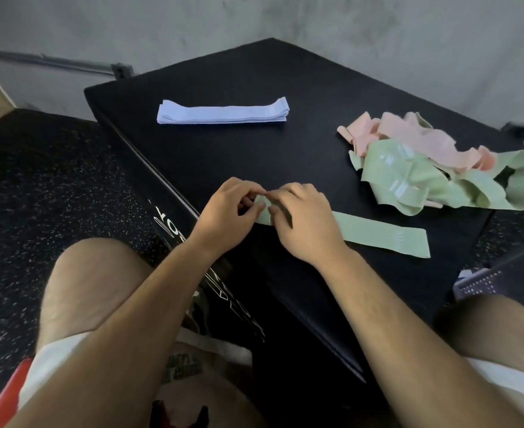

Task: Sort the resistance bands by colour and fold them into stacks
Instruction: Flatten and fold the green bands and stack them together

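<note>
A light green resistance band [384, 234] lies flat along the near edge of the black padded platform [254, 149]. My left hand [226, 211] and my right hand [304, 220] meet at its left end, and both pinch that end with their fingertips. A neat folded stack of pale blue bands [223, 114] sits further back on the platform. At the right lies a loose heap of green bands [424, 177] mixed with pink bands [415, 135].
The platform stands in a corner against a grey concrete wall [285, 17]. Speckled black rubber floor [38, 180] lies to the left. A perforated dark basket [501, 276] sits low at the right. My bare knees are below the platform edge.
</note>
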